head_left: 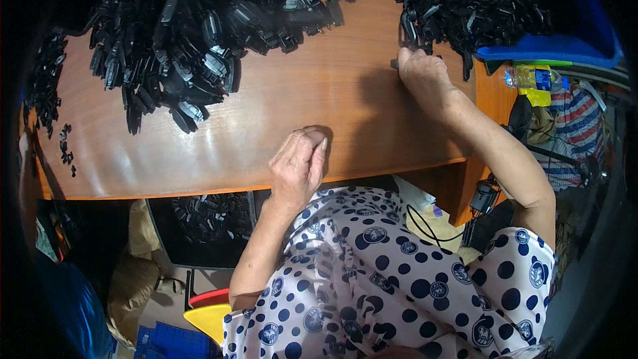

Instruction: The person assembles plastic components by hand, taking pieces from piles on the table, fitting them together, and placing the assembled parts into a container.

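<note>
Near the table's front edge my left hand (298,163) rests with its fingers curled and pressed together. Whatever it may hold is hidden by the fingers. My right hand (425,76) reaches forward to the near edge of the right-hand pile of black plastic parts (465,0). Its fingers are closed around a small black plastic part (395,64), of which only a dark end pokes out at the left. A larger heap of black plastic parts (206,20), some with grey faces, spreads over the far left of the wooden table (286,93).
Small black bits (66,146) lie at the table's left. A blue bin (555,52) borders the right pile. Beyond the table's right side are a plastic bottle (531,78) and a striped bag (568,129). Below the front edge, a black tray (199,252) holds more parts.
</note>
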`<action>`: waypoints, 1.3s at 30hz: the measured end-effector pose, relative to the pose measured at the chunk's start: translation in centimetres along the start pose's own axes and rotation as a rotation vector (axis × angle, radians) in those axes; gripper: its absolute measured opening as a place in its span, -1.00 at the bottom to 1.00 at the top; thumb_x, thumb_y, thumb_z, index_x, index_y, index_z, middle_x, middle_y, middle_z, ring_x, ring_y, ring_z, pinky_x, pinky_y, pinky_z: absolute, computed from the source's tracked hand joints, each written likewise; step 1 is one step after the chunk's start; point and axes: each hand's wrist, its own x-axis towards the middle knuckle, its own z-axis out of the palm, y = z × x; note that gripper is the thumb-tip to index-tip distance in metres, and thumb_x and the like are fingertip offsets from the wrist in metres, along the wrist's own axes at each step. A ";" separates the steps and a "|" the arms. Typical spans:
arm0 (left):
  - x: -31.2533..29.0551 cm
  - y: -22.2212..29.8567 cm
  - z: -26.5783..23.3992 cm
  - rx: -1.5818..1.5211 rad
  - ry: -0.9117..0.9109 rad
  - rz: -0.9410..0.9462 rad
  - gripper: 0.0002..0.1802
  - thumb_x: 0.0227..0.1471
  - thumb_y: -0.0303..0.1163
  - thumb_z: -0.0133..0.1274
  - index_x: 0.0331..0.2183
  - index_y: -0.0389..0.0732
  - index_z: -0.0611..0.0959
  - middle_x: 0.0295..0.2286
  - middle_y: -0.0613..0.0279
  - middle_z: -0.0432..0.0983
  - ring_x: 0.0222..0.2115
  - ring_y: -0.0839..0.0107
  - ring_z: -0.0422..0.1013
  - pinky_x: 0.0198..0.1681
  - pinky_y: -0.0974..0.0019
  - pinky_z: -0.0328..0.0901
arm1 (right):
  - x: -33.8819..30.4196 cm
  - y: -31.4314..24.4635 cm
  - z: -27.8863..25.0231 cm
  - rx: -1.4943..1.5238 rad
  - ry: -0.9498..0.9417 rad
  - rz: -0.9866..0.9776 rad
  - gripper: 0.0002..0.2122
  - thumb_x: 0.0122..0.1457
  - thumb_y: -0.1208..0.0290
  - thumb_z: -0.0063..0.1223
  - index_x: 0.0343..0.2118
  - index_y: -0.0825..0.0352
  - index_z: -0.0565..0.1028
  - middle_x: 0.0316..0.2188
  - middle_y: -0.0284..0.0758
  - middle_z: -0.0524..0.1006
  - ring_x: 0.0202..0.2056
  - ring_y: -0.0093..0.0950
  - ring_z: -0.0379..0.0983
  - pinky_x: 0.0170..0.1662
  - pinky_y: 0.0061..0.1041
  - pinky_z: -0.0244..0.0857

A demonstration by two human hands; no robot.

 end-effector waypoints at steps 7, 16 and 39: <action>-0.2 0.1 -0.5 -0.010 -0.005 0.007 -0.94 -0.06 -0.59 0.05 -0.42 -0.28 0.52 -0.46 0.08 0.50 -0.46 0.16 0.45 -0.39 0.26 0.35 | 0.3 2.2 -0.8 0.596 -0.178 -0.097 -0.76 0.04 0.43 0.02 -0.28 0.43 0.30 -0.46 -0.19 0.53 -0.40 -0.35 0.53 -0.37 -0.38 0.42; -0.5 3.4 1.8 -0.838 -0.059 -0.504 -0.52 0.11 -0.44 -0.02 0.06 -0.31 0.30 -0.15 0.06 0.42 -0.11 0.38 0.35 -0.05 0.36 0.28 | -6.5 -4.0 -8.9 1.949 0.049 -0.260 -0.37 0.17 0.45 -0.08 0.24 0.44 -0.10 0.12 0.09 0.21 0.14 -0.16 0.21 0.17 -0.30 0.11; 3.5 -3.0 -13.5 0.987 -0.074 -0.287 -0.69 -0.05 -0.22 0.13 -0.29 -0.17 0.48 -0.29 0.06 0.41 -0.31 0.00 0.42 -0.30 0.06 0.29 | -7.3 4.3 7.3 1.457 0.343 0.283 -0.72 0.06 0.55 0.01 -0.13 0.42 0.40 -0.15 -0.11 0.38 -0.06 -0.14 0.35 -0.03 -0.28 0.26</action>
